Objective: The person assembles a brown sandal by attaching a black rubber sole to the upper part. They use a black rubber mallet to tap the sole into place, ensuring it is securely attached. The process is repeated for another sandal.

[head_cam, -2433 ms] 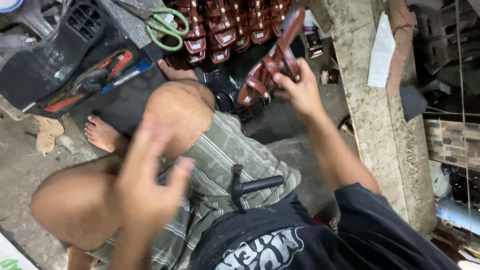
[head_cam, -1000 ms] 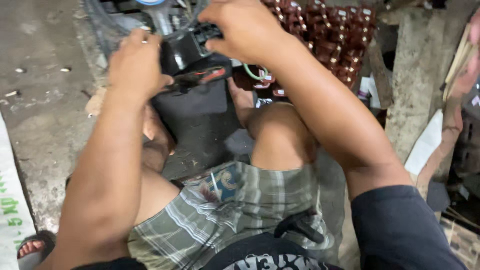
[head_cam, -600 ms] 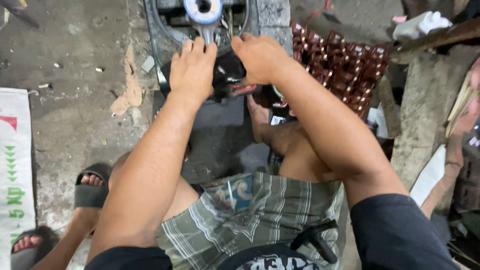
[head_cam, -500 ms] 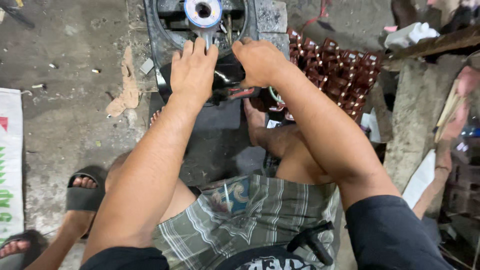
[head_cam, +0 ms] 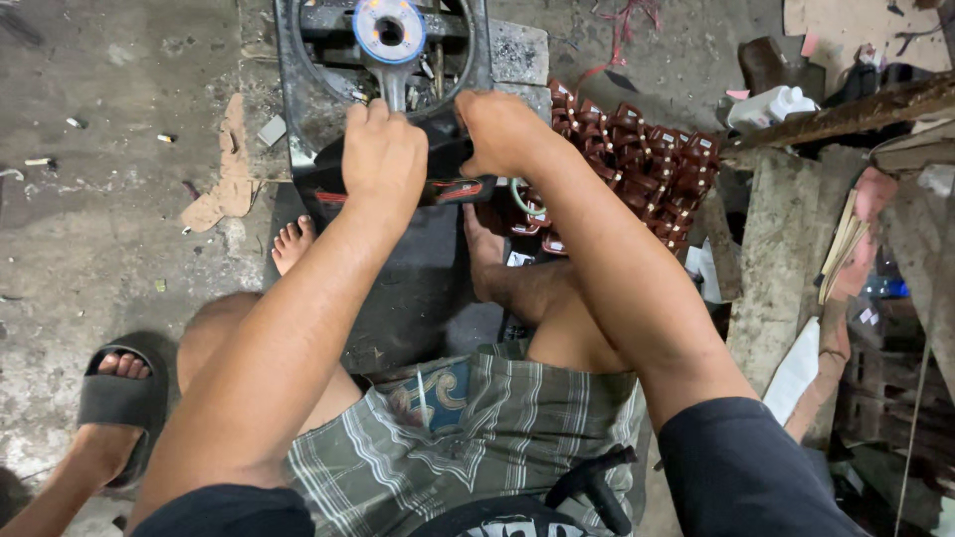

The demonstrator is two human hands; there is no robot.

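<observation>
A seated worker presses a dark shoe part against a black machine on a workshop floor. At far left a sandalled foot rests on the bare concrete, well apart from the work. The left hand is closed over the top of the part, fingers curled down just below the machine's blue-ringed wheel and its metal post. The right hand has its grip shut on the part's right end, where a red stripe shows. The part itself sits between both hands at the machine's front edge, above the worker's bare feet.

By the look of it, the step in hand is holding the piece firm on the post; any further move would call for steady downward pressure from both hands and a straight wrist, since the part overhangs the machine's lip.

Room is tight. The post stands just beside the left knuckles, and a stack of red-brown shoe pieces crowds close behind the right forearm. Farther right, a weathered wooden plank and a white bottle hem in that side. Open floor lies only to the left.
</observation>
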